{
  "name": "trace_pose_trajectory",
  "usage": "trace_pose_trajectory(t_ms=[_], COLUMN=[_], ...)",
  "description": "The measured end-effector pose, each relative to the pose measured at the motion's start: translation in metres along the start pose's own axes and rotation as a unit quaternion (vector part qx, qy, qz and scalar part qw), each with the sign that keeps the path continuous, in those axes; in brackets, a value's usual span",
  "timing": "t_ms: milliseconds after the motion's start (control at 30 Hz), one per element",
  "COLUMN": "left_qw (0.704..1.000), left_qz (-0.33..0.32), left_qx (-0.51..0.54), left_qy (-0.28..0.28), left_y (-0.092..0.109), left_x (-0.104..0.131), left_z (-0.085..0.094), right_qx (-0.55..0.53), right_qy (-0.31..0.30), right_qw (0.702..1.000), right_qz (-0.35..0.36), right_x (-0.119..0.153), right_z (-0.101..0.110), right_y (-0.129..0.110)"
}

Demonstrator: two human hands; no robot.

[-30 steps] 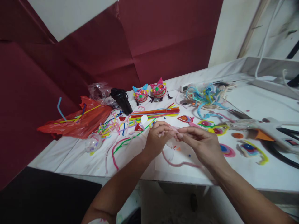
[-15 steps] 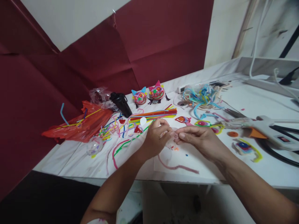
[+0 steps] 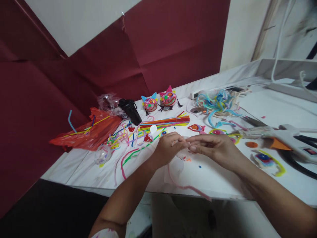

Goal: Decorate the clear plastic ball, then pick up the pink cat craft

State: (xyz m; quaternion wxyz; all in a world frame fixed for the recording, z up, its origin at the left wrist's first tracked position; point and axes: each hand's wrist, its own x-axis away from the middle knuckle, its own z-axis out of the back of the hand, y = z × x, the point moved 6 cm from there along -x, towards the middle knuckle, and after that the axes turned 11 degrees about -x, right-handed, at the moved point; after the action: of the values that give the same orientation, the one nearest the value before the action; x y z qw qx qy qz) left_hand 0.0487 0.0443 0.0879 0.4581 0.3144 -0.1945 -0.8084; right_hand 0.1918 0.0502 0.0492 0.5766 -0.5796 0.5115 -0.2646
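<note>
From my seat far from the table [image 3: 86, 172], I take the meeting point of both hands as the centre of my clock, with twelve straight ahead. The left hand [image 3: 169, 147] comes in from seven, the right hand [image 3: 215, 147] from four. Each is drawn in to a narrow pinch, thumb against fingers, fingertips almost meeting around a small pale piece [image 3: 185, 139] at the centre, just above the tabletop. The fingers cover most of it, so I cannot tell its shape or how firmly it is gripped. That is my main worry: with so little to hold, a slight slip could drop it among the orange scraps [image 3: 188, 160] at six, and pulling the hands apart could stretch or tear it if it is soft. A pink strand [image 3: 190, 187] curves away to five, its loose end reaching the front edge; a sleeve or forearm brushing it could drag it off. Whether its upper end joins the held piece, I cannot tell. Toward three, a white tool with a red switch [image 3: 294, 135] lies beyond the right wrist; a wide elbow swing could knock it into the blue-eyed piece [image 3: 264, 158]. Two cat-head ornaments [image 3: 168, 98] sit well apart at eleven.
</note>
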Motion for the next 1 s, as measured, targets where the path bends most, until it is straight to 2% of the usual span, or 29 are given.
trace_pose_trajectory(t_ms=[133,233,300,500,667,867,1000], left_qw=[0.999,0.997,0.995,0.991,0.990,0.990,0.989], left_qz=[-0.004,-0.008,-0.013,-0.031,-0.041,-0.043,-0.038], left_qx=[-0.029,-0.057,-0.063,-0.063,-0.050,-0.012,0.005], left_qy=[0.020,0.046,0.071,0.117,0.126,0.135,0.144], left_y=[-0.002,-0.003,-0.004,-0.009,-0.017,-0.025,-0.026], left_x=[-0.005,-0.010,-0.013,-0.018,-0.015,-0.010,-0.008], left_z=[-0.001,0.000,0.002,0.005,-0.004,-0.011,-0.012], right_qx=[0.115,0.187,0.198,0.133,0.008,-0.152,-0.243], right_qy=[-0.018,-0.032,-0.036,0.012,0.019,0.061,0.080], right_qw=[0.991,0.980,0.978,0.990,0.998,0.974,0.951], right_qz=[0.061,0.066,0.054,0.034,-0.053,-0.155,-0.173], right_x=[-0.004,-0.012,-0.020,-0.037,-0.035,-0.031,-0.029], right_z=[0.001,0.000,-0.001,0.004,0.008,0.002,-0.003], right_y=[-0.009,-0.016,-0.019,-0.015,0.009,0.027,0.032])
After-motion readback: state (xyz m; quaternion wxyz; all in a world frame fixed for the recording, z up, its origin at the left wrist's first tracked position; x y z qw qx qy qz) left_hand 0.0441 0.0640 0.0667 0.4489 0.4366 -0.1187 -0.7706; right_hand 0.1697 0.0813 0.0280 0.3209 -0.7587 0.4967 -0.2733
